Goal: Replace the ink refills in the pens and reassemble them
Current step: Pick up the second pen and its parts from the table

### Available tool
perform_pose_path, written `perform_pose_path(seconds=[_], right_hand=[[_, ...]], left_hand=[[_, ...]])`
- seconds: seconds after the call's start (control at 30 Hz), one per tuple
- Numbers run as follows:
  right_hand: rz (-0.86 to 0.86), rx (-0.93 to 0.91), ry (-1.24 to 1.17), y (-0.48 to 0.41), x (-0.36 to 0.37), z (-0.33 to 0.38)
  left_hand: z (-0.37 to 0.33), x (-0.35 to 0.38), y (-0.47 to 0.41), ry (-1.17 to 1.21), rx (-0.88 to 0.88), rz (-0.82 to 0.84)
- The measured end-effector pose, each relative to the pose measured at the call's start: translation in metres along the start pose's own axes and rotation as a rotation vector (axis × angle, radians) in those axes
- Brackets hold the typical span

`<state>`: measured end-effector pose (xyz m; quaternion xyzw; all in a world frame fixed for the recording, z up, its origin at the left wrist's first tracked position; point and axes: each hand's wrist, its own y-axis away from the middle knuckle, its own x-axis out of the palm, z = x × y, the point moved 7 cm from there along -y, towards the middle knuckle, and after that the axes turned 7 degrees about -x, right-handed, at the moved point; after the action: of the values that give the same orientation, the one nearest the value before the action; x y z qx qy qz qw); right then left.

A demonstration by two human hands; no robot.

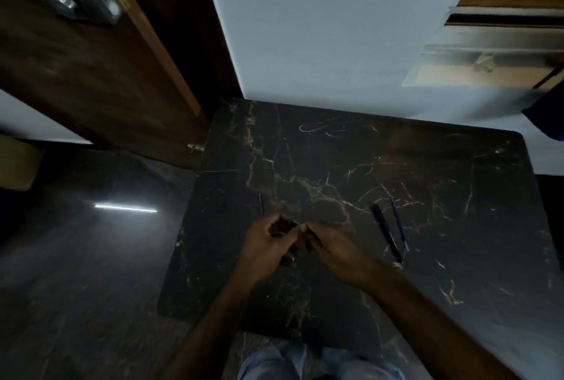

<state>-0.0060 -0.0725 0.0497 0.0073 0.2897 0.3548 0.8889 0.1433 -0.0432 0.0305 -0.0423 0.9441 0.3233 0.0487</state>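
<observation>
Head view, hands: left hand (270,237) and right hand (332,245) both pinching one dark pen part (293,223)
Worktop (457,257), 3 o'clock: spare pen (387,230) beside refill (400,224)

The scene is viewed from a single wide-angle camera worn on the head, directed forward and steeply downward. The dark marbled desk (351,166) is seen from above at close range and fills the middle of the frame. The forearms are seen entering from the lower edge. A wooden door (91,74) and a pale wall (320,28) are taken in along the upper part, bent by the lens.
</observation>
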Motion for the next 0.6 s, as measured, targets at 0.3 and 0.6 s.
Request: perform_pose_path(seconds=[0.3,0.6], right_hand=[[0.100,-0.016,0.154,-0.024,-0.002,-0.006],[0.102,0.242,0.111,-0.001,-0.024,-0.064]], left_hand=[[0.001,-0.023,-0.037,0.051,0.114,0.159],[0.001,-0.041,-0.108,-0.801,0.332,0.009]])
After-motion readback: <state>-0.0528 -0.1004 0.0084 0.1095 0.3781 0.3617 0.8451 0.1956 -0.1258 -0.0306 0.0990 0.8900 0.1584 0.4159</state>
